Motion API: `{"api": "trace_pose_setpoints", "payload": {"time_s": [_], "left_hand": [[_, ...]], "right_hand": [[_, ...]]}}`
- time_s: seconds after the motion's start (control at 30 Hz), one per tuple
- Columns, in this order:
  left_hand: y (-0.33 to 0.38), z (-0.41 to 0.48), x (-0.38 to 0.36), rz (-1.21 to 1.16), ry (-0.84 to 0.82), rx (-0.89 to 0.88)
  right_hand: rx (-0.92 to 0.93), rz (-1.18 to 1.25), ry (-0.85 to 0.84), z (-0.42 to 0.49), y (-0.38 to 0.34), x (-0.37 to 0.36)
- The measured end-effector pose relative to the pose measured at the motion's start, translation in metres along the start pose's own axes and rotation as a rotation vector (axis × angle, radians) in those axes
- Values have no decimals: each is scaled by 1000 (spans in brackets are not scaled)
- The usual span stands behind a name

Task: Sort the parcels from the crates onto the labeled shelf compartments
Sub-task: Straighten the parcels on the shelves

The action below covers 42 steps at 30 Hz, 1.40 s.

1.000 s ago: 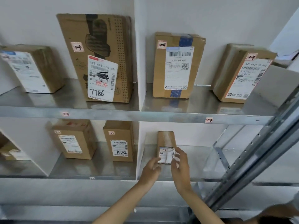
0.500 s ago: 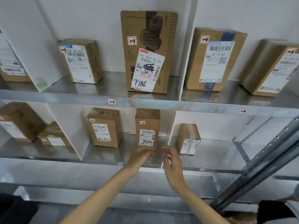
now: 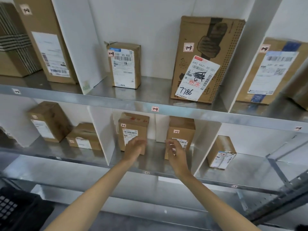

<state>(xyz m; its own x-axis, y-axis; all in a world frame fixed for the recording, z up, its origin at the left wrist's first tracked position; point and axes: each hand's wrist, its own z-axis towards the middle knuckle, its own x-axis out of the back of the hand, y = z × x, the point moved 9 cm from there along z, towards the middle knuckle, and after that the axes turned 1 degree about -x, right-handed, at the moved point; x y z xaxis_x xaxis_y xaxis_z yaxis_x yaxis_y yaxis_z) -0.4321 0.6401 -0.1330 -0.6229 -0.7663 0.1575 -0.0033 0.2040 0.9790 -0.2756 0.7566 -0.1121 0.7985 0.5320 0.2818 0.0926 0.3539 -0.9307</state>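
Our left hand (image 3: 135,147) and right hand (image 3: 177,153) hover empty, fingers loose, before a small upright cardboard parcel (image 3: 180,126). It is probably light and stiff, best gripped by its sides.

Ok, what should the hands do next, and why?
Probably pull back and go down to the black crate for another parcel. The left hand and right hand are empty, and both boxes in front of them already stand upright on the shelf.

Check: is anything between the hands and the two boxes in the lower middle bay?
Nothing visible. The left hand is in front of the left box, the right hand in front of the right box; the bay's front is open.
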Motion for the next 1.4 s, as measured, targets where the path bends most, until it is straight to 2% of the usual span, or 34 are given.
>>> {"api": "trace_pose_setpoints", "payload": {"time_s": [0.13, 0.2, 0.33, 0.43, 0.53, 0.73, 0.83, 0.9, 1.0, 1.13, 1.2, 1.4], "left_hand": [[21, 31, 55, 125, 237, -154], [25, 51, 72, 186, 282, -158], [8, 77, 78, 164, 171, 15], [-3, 83, 74, 113, 105, 22], [-14, 88, 75, 69, 91, -9], [-16, 84, 78, 59, 64, -25], [-12, 68, 82, 49, 93, -17], [-12, 56, 86, 68, 104, -22], [-16, 33, 92, 85, 115, 1], [-19, -7, 96, 73, 88, 19], [-21, -26, 113, 43, 153, 26], [-20, -83, 190, 83, 358, 27]], "right_hand": [[-27, -83, -78, 24, -7, -44], [-90, -94, -128, 39, -6, -68], [-284, -108, -230, 60, 5, -105], [-316, -44, -247, 69, 4, -123], [-335, 6, -190, 74, 10, -127], [-311, -52, -205, 70, 20, -128], [-361, -67, -104, 64, 20, -118], [-286, -108, -42, 55, 10, -109], [-81, -85, 15, 32, -18, -102], [82, -44, -42, 2, -46, -120], [138, -45, -78, -10, -58, -132], [87, 71, -229, -47, -89, -169]]}}
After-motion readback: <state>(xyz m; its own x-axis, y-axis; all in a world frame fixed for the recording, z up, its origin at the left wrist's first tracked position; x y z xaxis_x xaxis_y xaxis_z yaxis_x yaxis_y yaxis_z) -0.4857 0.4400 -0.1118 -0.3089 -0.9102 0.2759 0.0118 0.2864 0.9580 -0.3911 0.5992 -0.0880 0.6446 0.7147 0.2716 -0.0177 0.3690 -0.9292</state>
